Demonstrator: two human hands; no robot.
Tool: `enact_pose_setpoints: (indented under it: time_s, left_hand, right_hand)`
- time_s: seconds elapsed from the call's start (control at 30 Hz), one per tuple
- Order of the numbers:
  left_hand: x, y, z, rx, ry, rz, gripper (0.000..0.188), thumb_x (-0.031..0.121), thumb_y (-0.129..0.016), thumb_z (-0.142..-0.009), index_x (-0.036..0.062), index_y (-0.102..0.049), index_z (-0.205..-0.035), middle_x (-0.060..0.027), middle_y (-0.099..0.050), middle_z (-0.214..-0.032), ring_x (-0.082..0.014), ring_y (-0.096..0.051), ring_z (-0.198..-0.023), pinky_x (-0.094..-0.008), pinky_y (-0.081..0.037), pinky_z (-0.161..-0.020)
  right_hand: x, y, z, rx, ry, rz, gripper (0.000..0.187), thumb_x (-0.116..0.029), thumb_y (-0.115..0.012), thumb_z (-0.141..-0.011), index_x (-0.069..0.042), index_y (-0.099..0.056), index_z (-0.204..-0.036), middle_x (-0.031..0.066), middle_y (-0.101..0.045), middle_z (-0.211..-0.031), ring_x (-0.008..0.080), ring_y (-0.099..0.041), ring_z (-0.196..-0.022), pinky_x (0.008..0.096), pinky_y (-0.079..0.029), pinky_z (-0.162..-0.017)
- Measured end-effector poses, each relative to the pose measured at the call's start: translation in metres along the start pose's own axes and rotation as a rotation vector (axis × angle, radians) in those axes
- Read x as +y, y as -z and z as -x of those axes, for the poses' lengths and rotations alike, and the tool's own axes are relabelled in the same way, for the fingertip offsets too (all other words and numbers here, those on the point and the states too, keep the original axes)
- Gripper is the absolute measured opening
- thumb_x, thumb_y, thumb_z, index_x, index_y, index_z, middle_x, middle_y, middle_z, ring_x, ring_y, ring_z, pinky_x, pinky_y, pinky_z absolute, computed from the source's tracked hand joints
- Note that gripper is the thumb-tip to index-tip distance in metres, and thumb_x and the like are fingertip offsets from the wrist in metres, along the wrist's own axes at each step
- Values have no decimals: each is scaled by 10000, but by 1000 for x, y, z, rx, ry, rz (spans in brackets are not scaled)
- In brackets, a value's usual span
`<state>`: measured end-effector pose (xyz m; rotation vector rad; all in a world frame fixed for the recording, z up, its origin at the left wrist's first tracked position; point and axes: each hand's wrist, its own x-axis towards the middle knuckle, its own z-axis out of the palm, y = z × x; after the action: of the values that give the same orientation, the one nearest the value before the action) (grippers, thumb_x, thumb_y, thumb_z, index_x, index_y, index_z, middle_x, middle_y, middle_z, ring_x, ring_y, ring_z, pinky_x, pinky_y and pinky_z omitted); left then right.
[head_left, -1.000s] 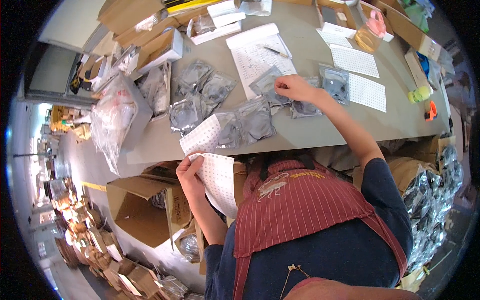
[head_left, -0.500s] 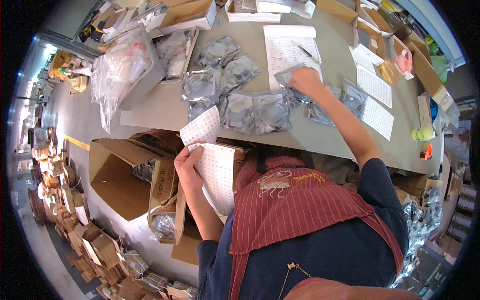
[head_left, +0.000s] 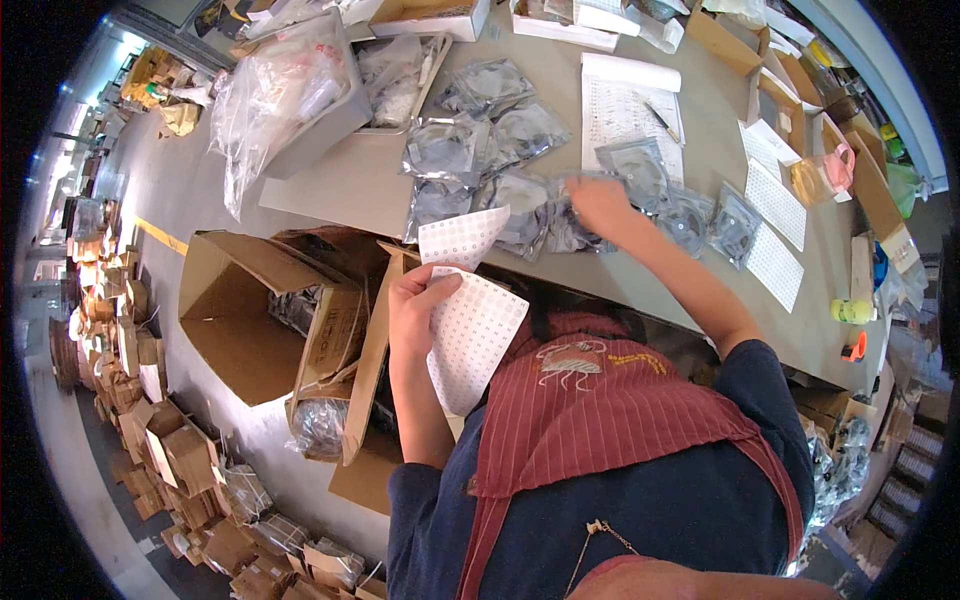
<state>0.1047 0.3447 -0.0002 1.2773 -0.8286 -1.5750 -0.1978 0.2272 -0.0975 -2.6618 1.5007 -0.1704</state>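
In the head view, a grey plastic bin point(head_left: 345, 135) at the table's left holds crumpled clear plastic bags point(head_left: 275, 95). On the floor, an open brown cardboard box point(head_left: 235, 335) has dark, plastic-wrapped items point(head_left: 292, 308) inside. A clear jug with a pink lid point(head_left: 812, 182) contains amber liquid. The left hand point(head_left: 424, 295) pinches white printed label sheets point(head_left: 470, 340) between thumb and fingers, near the table edge. The right hand point(head_left: 600, 208), fingers curled, is over the flat silvery-grey plastic bags point(head_left: 443, 150) on the table; whether it grips one cannot be told. Since the earlier frame, it has left the bag overlapping the white notepad point(head_left: 632, 105) for one nearer the table edge; the left hand's pinch is unchanged.
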Motion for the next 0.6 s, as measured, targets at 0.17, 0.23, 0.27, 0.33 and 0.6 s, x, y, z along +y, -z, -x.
enact_pose_setpoints:
  time_s: [0.17, 0.23, 0.27, 0.33, 0.6]
  left_hand:
    - [3, 3, -1, 0, 6, 3, 202, 27, -658, -790, -56, -711, -967, -90, -708, -838, -127, -647, -707, -233, -480, -660]
    - [7, -1, -1, -13, 10, 4, 200, 27, -658, -792, -56, -710, -967, -89, -709, -840, -128, -649, -713, -234, -483, -667]
    - [9, -2, -3, -31, 9, 13, 199, 27, -658, -794, -56, -710, -967, -89, -709, -841, -128, -651, -719, -235, -486, -674]
    - [13, -6, -2, -34, 2, 9, 199, 27, -658, -796, -57, -710, -968, -89, -710, -843, -127, -653, -727, -236, -488, -680]
    - [24, -10, -3, -80, -83, -62, 196, 29, -669, -809, -57, -713, -980, -93, -711, -846, -122, -655, -722, -229, -495, -671]
  right_hand:
    - [-33, 66, -8, 93, 61, -246, 220, -174, -658, -832, -42, -571, -985, 139, -641, -1027, 319, -647, -921, 436, -523, -737]
    - [-56, 82, -5, 293, 245, -416, 216, -169, -652, -849, -47, -576, -1010, 122, -637, -1058, 309, -634, -970, 428, -519, -813]
    - [-69, 88, -8, 391, 347, -479, 248, -149, -666, -843, -61, -592, -1063, 109, -642, -1069, 299, -613, -1025, 432, -494, -875]
    - [-83, 89, -11, 495, 450, -540, 292, -128, -680, -838, -75, -609, -1116, 96, -648, -1080, 289, -592, -1080, 435, -469, -937]
    - [-98, 72, -10, 381, 298, -752, 307, -142, -652, -884, -48, -588, -1169, 126, -632, -1163, 320, -589, -1081, 416, -462, -949]
